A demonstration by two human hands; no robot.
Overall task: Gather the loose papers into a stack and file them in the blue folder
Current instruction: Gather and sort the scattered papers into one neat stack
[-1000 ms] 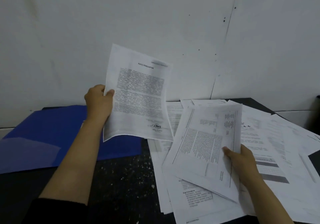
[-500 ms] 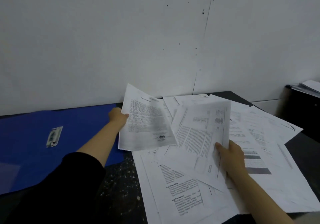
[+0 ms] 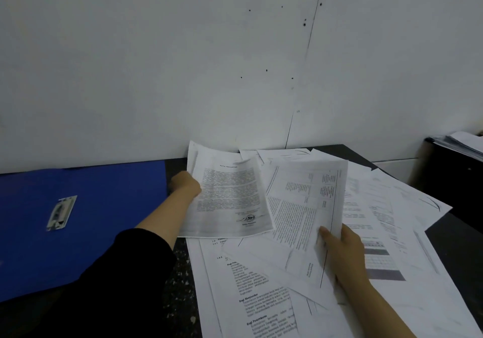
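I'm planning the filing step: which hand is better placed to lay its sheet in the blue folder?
Probably the left hand: it holds its sheet right beside the open blue folder. The right hand grips a sheet over the paper pile, farther away.

The open folder lies flat on the table, against the wall, and serves as the landmark. Its metal clip sits on its inner face, left of the middle. Just right of the folder, the left hand holds a sheet by its left edge, above the table. Farther right of the folder, the right hand holds a tabled sheet, which overlaps the first sheet's right edge. Beneath both, the loose papers lie spread and overlapping on the table, right of the folder, reaching back to the wall. Far right, beyond the table's edge, a paper pile rests on a cabinet.
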